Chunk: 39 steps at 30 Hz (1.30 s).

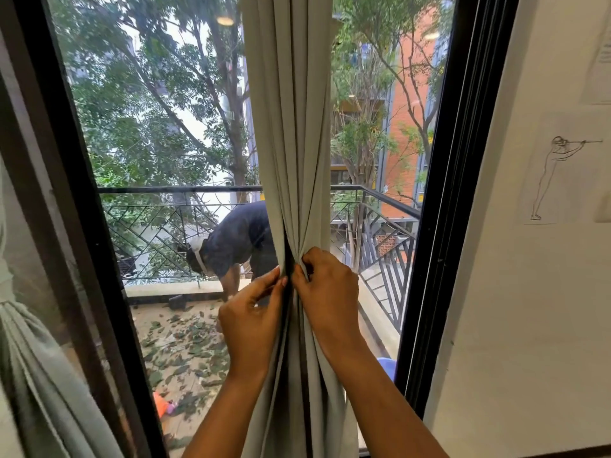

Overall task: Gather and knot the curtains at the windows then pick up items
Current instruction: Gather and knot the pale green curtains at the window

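**Curtain** (291, 127): grey-green cloth hanging in narrow folds down the middle of the window, drawn in to a waist at hand height and spreading again below.

**Left hand** (254, 315): thumb and fingertips pinching a fold on the left edge of the gathered cloth.

**Right hand** (327, 292): fingers curled, gripping the folds on the right edge, just beside the left hand. A dark gap in the cloth runs between the two.

**Second curtain** (39, 358): same cloth at the far left edge, bunched tight partway up. Only part of it is in view.

**Window frame** (443, 226): black, on both sides of the glass (165, 127).

**Behind the glass:**
- A black metal railing (158, 226).
- A person (238, 239) in a dark top bending low, partly hidden by the curtain.
- Fallen leaves (188, 342) scattered on the balcony floor (145, 322).
- An orange object (160, 403) low down.
- A blue object (386, 366) by the right frame, mostly covered by the right forearm.
- Trees (148, 94) and a brick building (406, 110) beyond.

**Wall** (512, 325): white, to the right of the frame.
- A line drawing (558, 180) of a standing figure holding a long thin object out level.
- A paper sheet (600, 61) above it, its writing too small to read.
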Each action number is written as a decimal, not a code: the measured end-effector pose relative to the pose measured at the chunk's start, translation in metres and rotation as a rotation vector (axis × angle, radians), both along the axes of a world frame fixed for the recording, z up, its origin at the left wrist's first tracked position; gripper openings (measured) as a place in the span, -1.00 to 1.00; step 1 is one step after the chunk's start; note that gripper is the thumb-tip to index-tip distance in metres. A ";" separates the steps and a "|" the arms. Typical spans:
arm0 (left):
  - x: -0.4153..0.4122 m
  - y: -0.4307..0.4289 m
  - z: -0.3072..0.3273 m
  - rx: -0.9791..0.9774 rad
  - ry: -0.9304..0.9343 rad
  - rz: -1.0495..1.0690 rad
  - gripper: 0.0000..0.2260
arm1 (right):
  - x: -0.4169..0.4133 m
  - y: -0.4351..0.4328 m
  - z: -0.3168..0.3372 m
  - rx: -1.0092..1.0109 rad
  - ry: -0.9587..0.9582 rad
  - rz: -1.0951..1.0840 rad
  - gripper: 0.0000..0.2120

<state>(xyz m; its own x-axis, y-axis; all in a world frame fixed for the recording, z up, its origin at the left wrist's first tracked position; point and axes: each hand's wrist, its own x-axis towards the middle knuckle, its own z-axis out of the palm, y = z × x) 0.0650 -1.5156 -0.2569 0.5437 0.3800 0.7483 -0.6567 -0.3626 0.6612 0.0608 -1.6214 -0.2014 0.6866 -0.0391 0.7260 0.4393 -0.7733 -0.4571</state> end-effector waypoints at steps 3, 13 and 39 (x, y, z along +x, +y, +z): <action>-0.003 -0.006 0.004 -0.013 0.003 -0.074 -0.71 | -0.002 -0.003 0.003 0.016 0.050 0.039 -0.89; 0.000 -0.010 0.012 -0.022 0.107 -0.333 -0.71 | -0.006 -0.020 0.010 0.040 0.126 0.105 -0.72; 0.121 -0.033 0.034 -0.167 0.291 -0.500 -0.82 | -0.002 -0.054 0.010 0.115 0.067 -0.118 -0.79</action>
<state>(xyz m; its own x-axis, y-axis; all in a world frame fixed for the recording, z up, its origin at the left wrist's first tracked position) 0.1863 -1.5483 -0.2225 0.8604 0.1247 0.4942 -0.5043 0.0676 0.8609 0.0586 -1.6753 -0.1909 0.7191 -0.2030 0.6646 0.3137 -0.7586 -0.5711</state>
